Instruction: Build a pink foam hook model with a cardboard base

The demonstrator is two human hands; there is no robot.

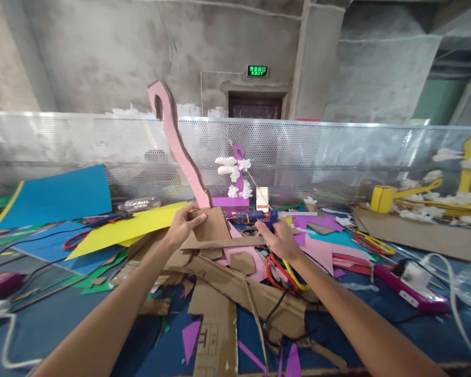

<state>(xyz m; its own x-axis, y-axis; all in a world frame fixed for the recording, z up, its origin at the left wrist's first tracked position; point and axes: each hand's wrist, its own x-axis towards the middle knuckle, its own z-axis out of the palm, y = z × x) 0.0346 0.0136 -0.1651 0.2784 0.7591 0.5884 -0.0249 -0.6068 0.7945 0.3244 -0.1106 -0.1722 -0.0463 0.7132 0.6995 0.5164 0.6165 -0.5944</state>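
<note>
My left hand (184, 225) grips the edge of a brown cardboard box piece (212, 229), thumb on its near face. From that piece rises a tall pink hook-shaped cardboard cutout (182, 157), leaning to the left. In my right hand (280, 238) is a blue hot glue gun (255, 215), its nozzle pointing left toward the cardboard; a white glue stick (298, 213) sticks out of its back. A small gap seems to separate the nozzle from the cardboard, though the exact distance is hard to judge. Below both hands lies a heap of cardboard scraps (251, 293).
A perforated metal screen (133, 152) stands behind the table. A purple cutout with white tufts (239, 167) is at the back. Blue board (63, 193) and yellow sheet (129, 225) lie left; scissors (280, 275), a purple power strip (412, 290) and yellow cutouts (384, 199) lie right.
</note>
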